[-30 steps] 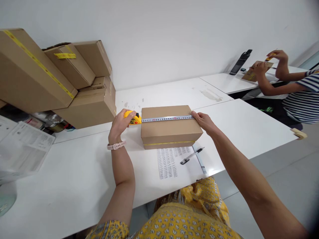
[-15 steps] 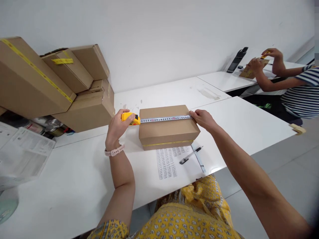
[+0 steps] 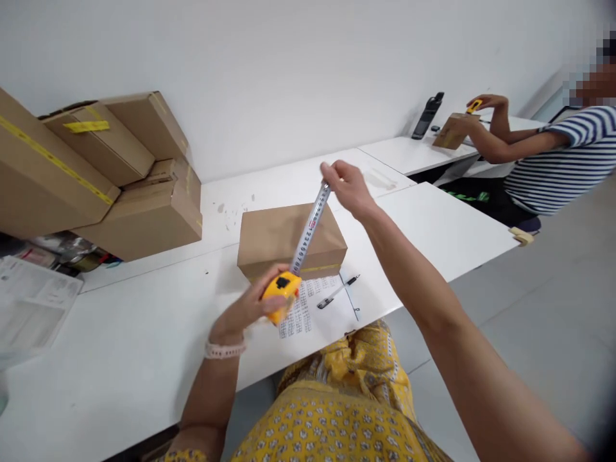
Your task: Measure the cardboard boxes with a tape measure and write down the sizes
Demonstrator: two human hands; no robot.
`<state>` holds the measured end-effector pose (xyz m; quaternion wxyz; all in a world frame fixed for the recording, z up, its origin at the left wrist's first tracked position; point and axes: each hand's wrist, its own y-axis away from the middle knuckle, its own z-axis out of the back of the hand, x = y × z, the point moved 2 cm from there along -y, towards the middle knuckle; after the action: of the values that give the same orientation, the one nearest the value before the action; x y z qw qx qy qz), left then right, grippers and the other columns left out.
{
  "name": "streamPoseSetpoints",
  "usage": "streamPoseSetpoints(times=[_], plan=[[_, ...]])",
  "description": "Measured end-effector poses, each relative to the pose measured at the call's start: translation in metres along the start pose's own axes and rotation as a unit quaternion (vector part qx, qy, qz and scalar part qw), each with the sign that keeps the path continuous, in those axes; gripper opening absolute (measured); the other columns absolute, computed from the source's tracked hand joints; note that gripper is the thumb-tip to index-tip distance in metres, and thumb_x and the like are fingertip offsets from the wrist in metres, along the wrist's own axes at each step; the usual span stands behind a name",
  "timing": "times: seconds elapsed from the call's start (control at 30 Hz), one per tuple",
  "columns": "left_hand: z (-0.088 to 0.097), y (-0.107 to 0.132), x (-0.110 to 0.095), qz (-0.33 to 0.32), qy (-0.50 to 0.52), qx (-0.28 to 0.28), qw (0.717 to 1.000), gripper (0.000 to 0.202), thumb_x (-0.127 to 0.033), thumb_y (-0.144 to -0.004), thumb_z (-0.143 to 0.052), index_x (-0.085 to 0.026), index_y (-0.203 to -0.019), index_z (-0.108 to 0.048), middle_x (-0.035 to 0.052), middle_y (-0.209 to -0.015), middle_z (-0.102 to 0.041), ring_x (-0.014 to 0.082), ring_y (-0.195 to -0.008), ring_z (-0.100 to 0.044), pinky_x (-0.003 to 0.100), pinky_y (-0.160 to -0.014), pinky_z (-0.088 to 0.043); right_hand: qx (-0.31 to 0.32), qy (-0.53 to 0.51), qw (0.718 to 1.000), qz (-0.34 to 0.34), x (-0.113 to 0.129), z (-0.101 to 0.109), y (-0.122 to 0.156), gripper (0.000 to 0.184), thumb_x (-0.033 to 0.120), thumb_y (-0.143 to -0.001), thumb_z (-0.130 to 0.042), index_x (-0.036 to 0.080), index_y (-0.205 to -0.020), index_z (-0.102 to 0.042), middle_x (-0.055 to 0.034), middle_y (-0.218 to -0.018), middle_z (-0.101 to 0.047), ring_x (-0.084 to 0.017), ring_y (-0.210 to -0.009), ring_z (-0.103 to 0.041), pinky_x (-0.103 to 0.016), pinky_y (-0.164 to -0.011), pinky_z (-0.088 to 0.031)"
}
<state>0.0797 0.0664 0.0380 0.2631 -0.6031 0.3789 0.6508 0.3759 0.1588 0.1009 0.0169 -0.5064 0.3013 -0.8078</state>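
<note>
We hold the yellow tape measure (image 3: 282,289) in our left hand (image 3: 243,313), fingers wrapped round its case and lifted clear of the worktop (image 3: 135,346). Its blade (image 3: 308,231) runs up at a slant from that hand to our right hand (image 3: 347,187), which is raised in the air and pinches the blade's far end between thumb and fingertips.

The cardboard box (image 3: 269,237) lies on the worktop just beyond the left hand and below the right one. The blade passes over its right part, and we cannot tell whether the two touch.

Just to the right of the left hand a printed sheet (image 3: 312,307) lies at the worktop's near edge, with a pen (image 3: 337,292) on it.

Well off to the left of the left hand stands a pile of larger boxes (image 3: 120,179), with loose papers (image 3: 29,301) nearer to us.

Far beyond the right hand a co-worker in a striped top (image 3: 558,160) sits at another worktop. That person's hands are on a small box (image 3: 451,131) and a small yellow object (image 3: 475,105), and a black device (image 3: 428,115) stands near them.
</note>
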Motion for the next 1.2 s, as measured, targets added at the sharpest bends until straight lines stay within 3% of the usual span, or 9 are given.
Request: streamPoseSetpoints(times=[0.03,0.13,0.23,0.43,0.77,0.93,1.2], plan=[[-0.016,0.000,0.008,0.011,0.077,0.012,0.997,0.072,-0.063,-0.076,-0.077,-0.024,-0.130,-0.049,0.0081,-0.104,-0.069,0.0190,-0.069,-0.070,0.026,-0.050,-0.054,0.045,0.008,0.999,0.001,-0.001,-0.010,-0.004,0.057,0.073,-0.091,-0.056,0.023,-0.067,-0.048,0.0032,-0.066,-0.045,-0.012,-0.068,-0.046,-0.028,-0.066,-0.041],[-0.051,-0.008,0.020,0.003,0.210,-0.064,0.975,0.067,-0.066,-0.075,-0.076,-0.023,-0.120,-0.050,0.0075,-0.093,-0.070,0.0216,-0.060,-0.072,0.027,-0.044,-0.051,0.168,0.027,0.985,-0.034,-0.015,-0.038,-0.010,0.055,0.069,-0.092,-0.058,0.022,-0.064,-0.047,0.0035,-0.063,-0.045,-0.012,-0.064,-0.042,-0.029,-0.065,-0.037],[-0.064,-0.024,0.014,0.003,0.251,-0.146,0.957,0.063,-0.066,-0.073,-0.075,-0.020,-0.109,-0.053,0.0057,-0.084,-0.071,0.0209,-0.051,-0.069,0.025,-0.039,-0.045,0.199,0.055,0.976,-0.071,-0.035,-0.059,-0.015,0.047,0.061,-0.094,-0.054,0.023,-0.068,-0.049,0.0022,-0.067,-0.053,-0.013,-0.065,-0.045,-0.029,-0.064,-0.037],[-0.062,-0.049,0.005,0.058,0.247,-0.208,0.945,0.061,-0.067,-0.072,-0.071,-0.016,-0.101,-0.057,0.0063,-0.077,-0.073,0.0212,-0.047,-0.069,0.024,-0.039,-0.038,0.168,0.149,0.969,-0.100,-0.067,-0.074,-0.009,0.037,0.057,-0.095,-0.049,0.024,-0.083,-0.060,-0.0040,-0.094,-0.074,-0.020,-0.082,-0.062,-0.030,-0.075,-0.044],[-0.045,-0.052,0.005,0.063,0.218,-0.222,0.948,0.053,-0.064,-0.083,-0.064,-0.014,-0.099,-0.063,0.0078,-0.075,-0.074,0.0206,-0.048,-0.069,0.023,-0.040,-0.040,0.199,0.164,0.964,-0.068,-0.074,-0.075,-0.006,0.034,0.045,-0.099,-0.048,0.030,-0.116,-0.073,-0.0023,-0.114,-0.079,-0.023,-0.103,-0.069,-0.034,-0.089,-0.049],[-0.048,-0.049,0.006,0.073,0.226,-0.232,0.943,0.051,-0.062,-0.082,-0.065,-0.014,-0.098,-0.062,0.0085,-0.074,-0.074,0.0204,-0.047,-0.069,0.023,-0.042,-0.041,0.214,0.165,0.962,-0.044,-0.076,-0.077,-0.005,0.035,0.045,-0.100,-0.048,0.031,-0.116,-0.076,-0.0005,-0.127,-0.076,-0.025,-0.115,-0.068,-0.037,-0.099,-0.049],[-0.056,-0.048,0.013,0.074,0.244,-0.244,0.936,0.053,-0.063,-0.082,-0.064,-0.014,-0.102,-0.062,0.0086,-0.074,-0.074,0.0210,-0.047,-0.069,0.026,-0.044,-0.042,0.223,0.171,0.958,-0.060,-0.078,-0.079,-0.004,0.030,0.037,-0.097,-0.053,0.031,-0.112,-0.079,-0.0010,-0.119,-0.079,-0.024,-0.109,-0.070,-0.036,-0.096,-0.050]])
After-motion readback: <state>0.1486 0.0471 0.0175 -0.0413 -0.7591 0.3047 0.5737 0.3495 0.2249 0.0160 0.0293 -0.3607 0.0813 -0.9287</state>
